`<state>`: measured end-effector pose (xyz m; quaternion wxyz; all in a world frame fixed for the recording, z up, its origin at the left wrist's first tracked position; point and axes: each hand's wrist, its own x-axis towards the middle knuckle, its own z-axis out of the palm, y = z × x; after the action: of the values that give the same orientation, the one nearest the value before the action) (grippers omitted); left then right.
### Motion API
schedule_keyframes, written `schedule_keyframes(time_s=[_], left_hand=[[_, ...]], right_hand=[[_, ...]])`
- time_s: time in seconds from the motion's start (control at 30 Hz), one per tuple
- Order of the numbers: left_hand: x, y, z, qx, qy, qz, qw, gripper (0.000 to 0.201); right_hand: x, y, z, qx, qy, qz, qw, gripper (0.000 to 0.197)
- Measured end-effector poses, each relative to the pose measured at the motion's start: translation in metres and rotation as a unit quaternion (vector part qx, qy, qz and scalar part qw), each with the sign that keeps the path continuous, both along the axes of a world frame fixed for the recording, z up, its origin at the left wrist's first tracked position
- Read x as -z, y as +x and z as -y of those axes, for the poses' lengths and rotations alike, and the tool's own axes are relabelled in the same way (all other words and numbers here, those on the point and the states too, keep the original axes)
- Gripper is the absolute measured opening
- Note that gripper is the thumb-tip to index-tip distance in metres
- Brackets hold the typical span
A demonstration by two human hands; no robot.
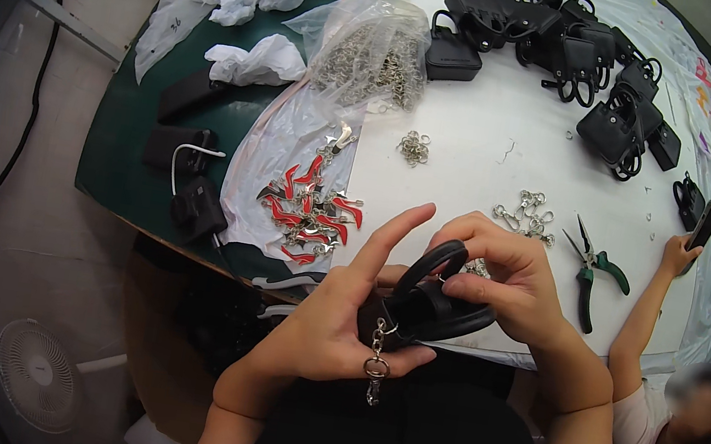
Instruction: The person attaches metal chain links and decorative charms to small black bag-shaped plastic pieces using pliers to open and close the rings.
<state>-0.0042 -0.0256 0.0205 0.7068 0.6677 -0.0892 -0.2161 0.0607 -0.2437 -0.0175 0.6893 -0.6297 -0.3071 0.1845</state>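
Observation:
My left hand is wrapped round a small black mini handbag with two looped handles, its index finger stretched out past it. From the bag's near side hangs a short silver chain with a swivel clasp at its lower end. My right hand is closed in a pinch at the bag's top, beside the handle. A tiny metallic glint shows at its fingertips, but I cannot make out the piece. Just beyond this hand lies a small pile of silver swivel clasps.
Green-handled pliers lie open on the white board. Red high-heel charms, loose rings and a clear bag of metal parts are farther left. Black mini handbags are heaped at the back. At right, another person's hand holds a phone.

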Motion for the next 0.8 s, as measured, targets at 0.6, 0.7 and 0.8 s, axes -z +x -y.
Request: schedule_keyframes(time_s=[0.6, 0.7, 0.8], left_hand=[[0.041, -0.194, -0.234, -0.169, 0.323, -0.111, 0.925, 0.092], [0.031, -0.204, -0.238, -0.205, 0.421, -0.102, 0.878, 0.092], [0.007, -0.165, -0.206, -0.260, 0.369, -0.065, 0.890, 0.089]], right_hand=[[0.023, 0.068, 0.033, 0.207, -0.362, 0.156, 0.896, 0.014], [0.031, 0.080, 0.037, 0.186, -0.390, 0.189, 0.882, 0.014], [0.035, 0.091, 0.013, 0.162, -0.362, 0.192, 0.898, 0.013]])
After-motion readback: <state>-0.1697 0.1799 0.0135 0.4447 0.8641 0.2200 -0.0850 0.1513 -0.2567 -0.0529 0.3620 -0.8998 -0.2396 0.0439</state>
